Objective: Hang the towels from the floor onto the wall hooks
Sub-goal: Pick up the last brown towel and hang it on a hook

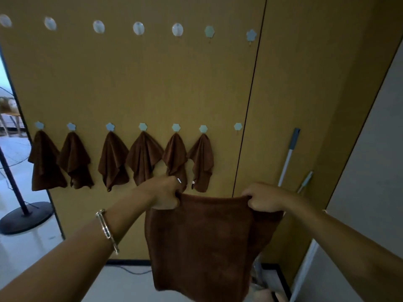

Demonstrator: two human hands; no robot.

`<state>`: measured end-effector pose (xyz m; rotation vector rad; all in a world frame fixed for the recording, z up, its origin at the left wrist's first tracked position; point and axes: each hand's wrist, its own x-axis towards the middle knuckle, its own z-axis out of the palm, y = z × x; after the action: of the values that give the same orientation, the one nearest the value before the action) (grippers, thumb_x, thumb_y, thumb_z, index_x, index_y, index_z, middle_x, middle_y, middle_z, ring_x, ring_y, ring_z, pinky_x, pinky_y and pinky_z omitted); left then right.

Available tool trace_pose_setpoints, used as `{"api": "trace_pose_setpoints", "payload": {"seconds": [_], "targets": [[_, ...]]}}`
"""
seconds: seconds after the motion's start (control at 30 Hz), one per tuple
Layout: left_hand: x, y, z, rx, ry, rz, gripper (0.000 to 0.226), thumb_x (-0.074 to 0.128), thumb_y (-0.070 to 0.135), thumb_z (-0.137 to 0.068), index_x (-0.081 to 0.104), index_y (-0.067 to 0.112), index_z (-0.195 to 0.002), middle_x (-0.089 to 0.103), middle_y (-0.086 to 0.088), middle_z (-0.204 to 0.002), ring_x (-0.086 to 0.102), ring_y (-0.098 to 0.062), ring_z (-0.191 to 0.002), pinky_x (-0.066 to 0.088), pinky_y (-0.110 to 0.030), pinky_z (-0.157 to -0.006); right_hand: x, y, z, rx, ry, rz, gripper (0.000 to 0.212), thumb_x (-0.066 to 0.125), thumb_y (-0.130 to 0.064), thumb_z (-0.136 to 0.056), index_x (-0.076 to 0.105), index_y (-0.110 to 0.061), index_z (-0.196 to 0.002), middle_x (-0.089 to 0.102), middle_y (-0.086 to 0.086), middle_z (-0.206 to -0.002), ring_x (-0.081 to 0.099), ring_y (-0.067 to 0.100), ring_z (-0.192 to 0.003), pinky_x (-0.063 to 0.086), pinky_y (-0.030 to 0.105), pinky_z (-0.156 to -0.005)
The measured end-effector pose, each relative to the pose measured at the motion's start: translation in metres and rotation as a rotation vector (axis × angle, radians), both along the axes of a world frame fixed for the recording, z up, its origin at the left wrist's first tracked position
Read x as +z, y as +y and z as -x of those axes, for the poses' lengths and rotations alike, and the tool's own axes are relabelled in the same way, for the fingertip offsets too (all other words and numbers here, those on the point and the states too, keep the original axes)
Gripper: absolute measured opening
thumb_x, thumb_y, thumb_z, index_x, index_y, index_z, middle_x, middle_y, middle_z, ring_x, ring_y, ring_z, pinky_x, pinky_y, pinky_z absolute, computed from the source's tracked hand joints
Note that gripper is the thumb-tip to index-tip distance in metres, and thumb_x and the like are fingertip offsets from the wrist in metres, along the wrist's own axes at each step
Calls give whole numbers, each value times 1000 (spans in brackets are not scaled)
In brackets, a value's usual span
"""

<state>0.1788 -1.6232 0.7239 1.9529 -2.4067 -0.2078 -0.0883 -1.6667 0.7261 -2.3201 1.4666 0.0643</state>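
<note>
Wall: mustard panels [152, 83], split by a dark vertical seam [250, 127].
Underfoot: pale glossy floor [28, 253].
Left: black round-based stand [24, 216].
Right: white pole [286, 160], leaned against panel.
Light: dim.

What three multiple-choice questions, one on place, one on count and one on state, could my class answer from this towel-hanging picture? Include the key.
1. Where among the lower hooks is the free hook?
A. far left
B. middle
C. far right

2. How many hung towels are there?
A. four
B. six
C. eight

3. How is the held towel kept?
A. bunched in one hand
B. stretched between the left hand and the right hand
C. draped over a forearm

Key:
1 C, the rightmost lower hook is bare.
2 B, six hooks carry one towel each.
3 B, each hand pinches a top corner.
</note>
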Motion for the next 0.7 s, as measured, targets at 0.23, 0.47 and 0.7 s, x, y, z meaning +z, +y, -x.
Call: {"api": "trace_pose_setpoints", "payload": {"seconds": [0.23,0.47,0.7], "targets": [[-8,-68,-33,12,124,70,16,51,6,-80,65,-1,-81,66,-17,-81,61,-28,-76,50,-39,-65,-8,-65,-43,-46,44,23,23,45,-9,-92,67,-5,-86,64,13,-87,58,28,-78,44,33,-65],[-4,-122,-42,-69,200,177,19,43,16,-81,57,25,-91,65,-9,-92,59,-31,-88,52,-44,-73,-9,-115,-44,-149,-107,165,24,44,-5,-91,67,-4,-95,65,12,-95,61,25,-85,47,33,-70],[-21,-174,-22,-40,372,101,15,49,38,-93,53,24,-94,57,3,-77,57,-18,-76,41,-30,-64,-24,-163,-30,-245,-310,102,26,40,-27,-96,65,-19,-95,62,-1,-98,58,14,-88,48,34,-83]]}}
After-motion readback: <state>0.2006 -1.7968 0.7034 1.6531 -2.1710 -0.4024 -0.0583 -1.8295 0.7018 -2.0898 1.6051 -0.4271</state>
